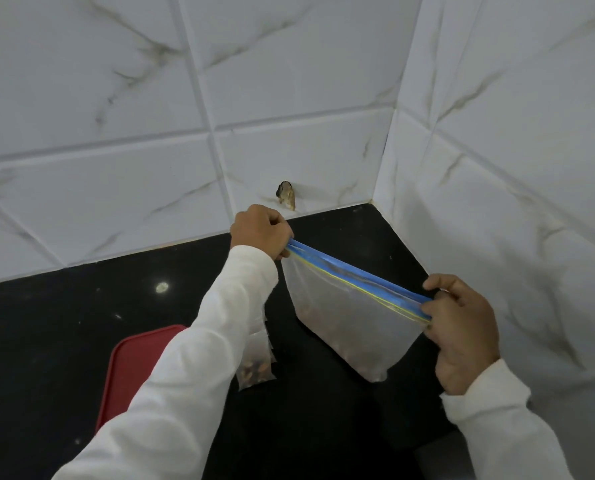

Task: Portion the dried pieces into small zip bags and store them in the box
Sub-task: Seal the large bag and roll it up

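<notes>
A large clear zip bag (344,317) with a blue and yellow seal strip hangs above the black counter (64,341), holding brown dried pieces at its bottom. My left hand (259,232) pinches the far end of the strip. The near end of the strip is pinched by my right hand (462,330), so the strip is stretched taut between both hands. A small clear zip bag (256,367) with dried pieces lies on the counter under my left forearm. Beside it sits a red lid (133,368), partly hidden by my sleeve.
White marble-look tiled walls (289,98) meet in a corner at the back right. A hole in the tile (286,195) sits just above the counter's back edge. The dark counter stretches to the left.
</notes>
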The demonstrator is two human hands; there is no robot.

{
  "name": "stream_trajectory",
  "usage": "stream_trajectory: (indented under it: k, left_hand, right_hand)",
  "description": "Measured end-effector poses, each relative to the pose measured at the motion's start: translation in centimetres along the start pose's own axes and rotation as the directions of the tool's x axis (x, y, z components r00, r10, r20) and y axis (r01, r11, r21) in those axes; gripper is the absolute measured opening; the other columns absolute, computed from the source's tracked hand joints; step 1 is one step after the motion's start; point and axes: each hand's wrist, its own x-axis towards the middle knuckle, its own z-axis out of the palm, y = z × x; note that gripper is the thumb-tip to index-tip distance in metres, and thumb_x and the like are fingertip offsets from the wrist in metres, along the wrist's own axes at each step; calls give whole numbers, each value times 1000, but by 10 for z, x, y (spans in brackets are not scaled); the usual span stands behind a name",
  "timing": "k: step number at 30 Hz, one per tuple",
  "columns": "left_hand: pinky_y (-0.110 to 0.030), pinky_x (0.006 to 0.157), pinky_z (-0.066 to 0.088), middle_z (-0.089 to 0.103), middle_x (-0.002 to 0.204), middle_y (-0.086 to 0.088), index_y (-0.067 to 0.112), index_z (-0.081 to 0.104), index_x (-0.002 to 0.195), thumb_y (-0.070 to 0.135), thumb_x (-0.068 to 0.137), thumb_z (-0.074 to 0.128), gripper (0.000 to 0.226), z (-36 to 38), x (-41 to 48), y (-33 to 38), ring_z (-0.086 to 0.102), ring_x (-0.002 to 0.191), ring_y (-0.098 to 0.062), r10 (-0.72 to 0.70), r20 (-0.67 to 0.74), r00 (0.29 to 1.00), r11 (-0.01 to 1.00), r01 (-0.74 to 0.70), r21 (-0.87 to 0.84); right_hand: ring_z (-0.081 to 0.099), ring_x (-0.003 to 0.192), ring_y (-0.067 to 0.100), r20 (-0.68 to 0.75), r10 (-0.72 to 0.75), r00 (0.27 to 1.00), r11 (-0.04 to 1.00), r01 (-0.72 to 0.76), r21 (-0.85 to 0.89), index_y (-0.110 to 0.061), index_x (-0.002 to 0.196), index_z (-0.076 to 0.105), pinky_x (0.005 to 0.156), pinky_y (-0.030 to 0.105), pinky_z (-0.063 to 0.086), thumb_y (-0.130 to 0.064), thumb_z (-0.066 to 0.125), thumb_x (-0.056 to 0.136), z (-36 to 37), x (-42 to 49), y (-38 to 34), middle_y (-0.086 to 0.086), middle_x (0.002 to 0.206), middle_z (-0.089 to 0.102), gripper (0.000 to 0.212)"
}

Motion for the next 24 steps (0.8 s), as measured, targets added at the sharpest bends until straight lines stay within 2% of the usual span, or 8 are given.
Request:
stream_trajectory:
  k: [3, 5, 7, 10, 14, 19, 22, 24]
  left_hand:
    - [-31, 61, 62, 71, 74, -11, 9, 73, 72, 1, 89, 50, 29, 1, 2, 2, 71, 60, -26, -101, 39, 994, 983, 106, -150]
    - [-36, 63, 62, 69, 76, -17, 7, 69, 68, -4, 87, 44, 33, -2, 5, 0, 69, 60, -31, -210, 112, 971, 926, 234, -297]
    - [-36, 68, 61, 68, 82, -20, 5, 67, 71, -6, 89, 43, 33, -5, 9, -2, 69, 66, -32, -279, 227, 933, 855, 349, -384]
    - [-31, 60, 60, 67, 93, -20, 4, 67, 76, -5, 89, 41, 31, -6, 11, -8, 71, 76, -33, -314, 309, 898, 765, 432, -478]
    - [-26, 51, 56, 66, 98, -18, 5, 65, 80, -2, 89, 40, 28, -6, 10, -13, 70, 83, -32, -325, 333, 885, 692, 463, -554]
    - [-28, 61, 58, 66, 95, -19, 5, 65, 85, -1, 91, 49, 19, -5, 10, -14, 68, 76, -26, -334, 318, 887, 633, 461, -621]
    - [-28, 68, 54, 63, 99, -10, 17, 65, 94, 21, 93, 63, 5, 0, 5, -16, 61, 79, -18, -161, 183, 970, 872, 226, -435]
    - [-31, 85, 48, 58, 111, 4, 30, 66, 104, 48, 88, 66, 24, 5, -3, -21, 54, 99, -15, 170, 50, 984, 982, -174, 70]
  right_hand:
    - [42, 61, 19, -46, -142, 989, 989, 140, -37, -21, 72, 62, 57, 26, 39, 17, 53, 71, 2, -7, 7, 1, 61, 43, 40]
    - [48, 68, 22, 80, -66, 995, 995, 60, 84, -23, 83, 66, 61, 29, 44, 13, 59, 78, 2, -7, 8, 4, 69, 45, 36]
    - [60, 85, 20, 239, -6, 971, 991, -27, 133, -27, 96, 68, 68, 30, 47, -13, 72, 83, -2, -7, 9, -1, 88, 59, 20]
    - [64, 96, 4, 347, -105, 932, 982, 151, -109, -36, 111, 65, 73, 23, 51, -55, 79, 60, -7, -13, 13, -14, 104, 66, 56]
    - [65, 87, 1, 267, -407, 874, 846, 470, -250, -24, 110, 67, 66, 7, 50, -33, 78, 73, -11, -15, 21, -14, 96, 69, 39]
    - [66, 92, 1, 186, -395, 900, 890, 425, -165, -21, 102, 70, 69, 15, 57, -25, 71, 82, -11, -9, 28, -12, 98, 69, 20]
    - [65, 93, -1, 142, -406, 903, 898, 423, -122, -22, 103, 69, 68, 14, 56, -22, 69, 85, -8, -7, 30, -14, 100, 68, 18]
    - [65, 95, -2, 142, -411, 900, 900, 426, -96, -21, 104, 68, 69, 12, 55, -20, 68, 86, -6, -6, 32, -14, 101, 68, 18]
